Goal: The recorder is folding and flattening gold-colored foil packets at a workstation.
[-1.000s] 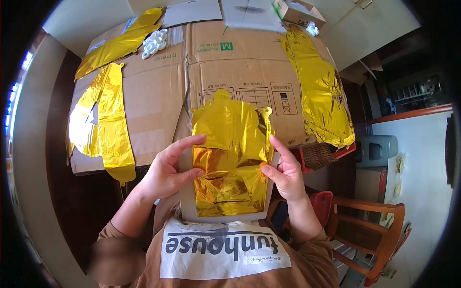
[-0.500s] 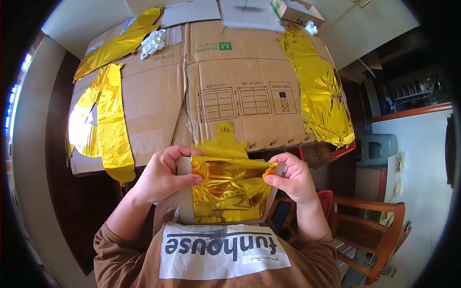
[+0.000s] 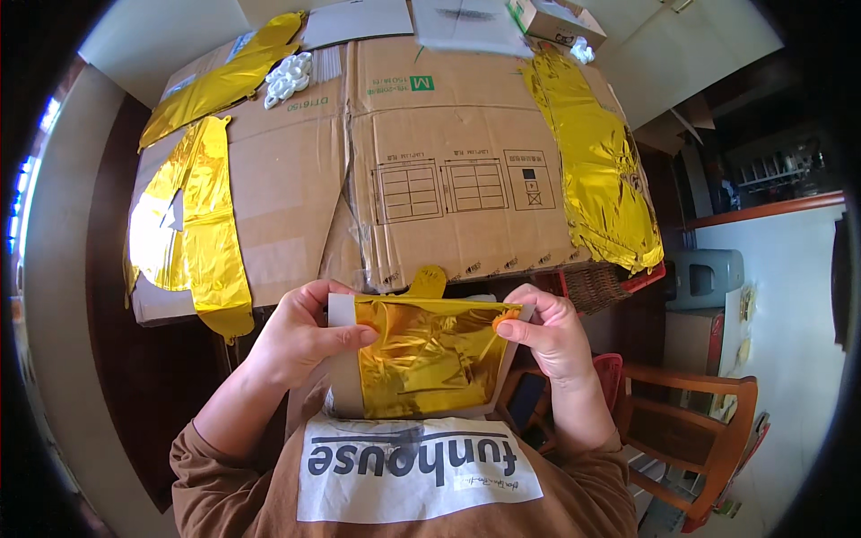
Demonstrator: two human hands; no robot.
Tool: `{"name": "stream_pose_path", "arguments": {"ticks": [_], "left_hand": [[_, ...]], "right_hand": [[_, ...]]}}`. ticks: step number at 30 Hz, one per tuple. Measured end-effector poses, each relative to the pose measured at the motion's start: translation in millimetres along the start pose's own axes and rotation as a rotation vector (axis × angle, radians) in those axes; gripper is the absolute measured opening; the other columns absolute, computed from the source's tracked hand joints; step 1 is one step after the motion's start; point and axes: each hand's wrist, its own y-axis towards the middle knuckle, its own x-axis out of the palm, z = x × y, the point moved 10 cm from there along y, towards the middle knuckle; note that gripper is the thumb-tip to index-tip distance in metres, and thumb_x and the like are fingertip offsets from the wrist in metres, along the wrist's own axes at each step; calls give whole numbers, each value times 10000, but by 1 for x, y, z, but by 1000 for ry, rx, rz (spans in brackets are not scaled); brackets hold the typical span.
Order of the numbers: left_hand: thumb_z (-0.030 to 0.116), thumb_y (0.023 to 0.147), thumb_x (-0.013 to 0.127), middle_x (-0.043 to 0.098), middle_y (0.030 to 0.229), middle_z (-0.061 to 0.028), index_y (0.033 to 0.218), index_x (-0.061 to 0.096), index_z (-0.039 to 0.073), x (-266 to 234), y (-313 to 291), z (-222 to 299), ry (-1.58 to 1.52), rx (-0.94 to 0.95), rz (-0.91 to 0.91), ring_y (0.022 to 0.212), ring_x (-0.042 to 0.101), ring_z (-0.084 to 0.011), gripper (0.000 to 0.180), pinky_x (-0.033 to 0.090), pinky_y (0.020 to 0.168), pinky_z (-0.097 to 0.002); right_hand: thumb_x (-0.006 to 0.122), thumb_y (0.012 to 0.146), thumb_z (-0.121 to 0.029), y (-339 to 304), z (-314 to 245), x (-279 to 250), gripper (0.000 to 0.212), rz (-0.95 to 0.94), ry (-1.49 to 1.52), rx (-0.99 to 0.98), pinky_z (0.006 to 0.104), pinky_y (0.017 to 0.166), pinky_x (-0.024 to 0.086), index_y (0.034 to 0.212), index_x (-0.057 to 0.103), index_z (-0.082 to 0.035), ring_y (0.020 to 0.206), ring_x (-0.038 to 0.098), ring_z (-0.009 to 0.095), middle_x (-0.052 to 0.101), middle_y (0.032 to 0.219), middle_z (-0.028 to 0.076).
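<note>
A gold foil balloon point(image 3: 432, 354), flat and creased, is folded over a pale grey card point(image 3: 343, 381) close to my chest. My left hand point(image 3: 309, 336) pinches the upper left corner of foil and card, thumb in front and fingers behind. At the upper right corner my right hand point(image 3: 549, 330) grips them the same way. Bits of orange show at both thumb tips. A rounded gold tab sticks up beyond the card's far edge. What lies behind the card is hidden.
A big flattened cardboard box point(image 3: 430, 125) covers the table. More flat gold foil balloons point(image 3: 603, 170) lie at its right and left sides. White rings point(image 3: 288, 79) are heaped at the far left, and a small carton point(image 3: 556, 20) stands at the back right. A wooden chair point(image 3: 686, 421) is to my right.
The foil beyond the card's far edge has dropped, so only a rounded tab shows above it. Both hands keep their grip on the corners, nearly in place.
</note>
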Motion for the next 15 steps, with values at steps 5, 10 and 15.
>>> {"name": "stream_pose_path", "arguments": {"ticks": [5, 10, 15], "left_hand": [[-5, 879, 777, 724, 1009, -63, 1101, 647, 16, -1, 5, 0, -44, 54, -11, 894, 683, -121, 258, 555, 833, -283], [114, 982, 706, 698, 972, -8, 1122, 618, -4, 8, 9, 9, 238, 139, -50, 883, 619, -55, 203, 512, 797, -237], [139, 997, 691, 686, 965, 7, 1128, 615, -2, 23, -18, 41, 318, 213, -63, 895, 606, -54, 207, 505, 815, -244]], "right_hand": [[781, 901, -46, 1, 5, -5, 131, 53, -130, 29, 203, 780, 499, 1011, 713, -21, 830, 607, 20, 707, 901, -35], [775, 916, -71, 5, 4, -3, 151, 31, -155, 33, 192, 748, 475, 1036, 698, -22, 797, 588, 12, 703, 904, -39], [777, 916, -83, -7, -36, 10, 168, -7, -132, 44, 195, 768, 474, 1051, 687, -38, 823, 592, 14, 706, 929, -33]]}}
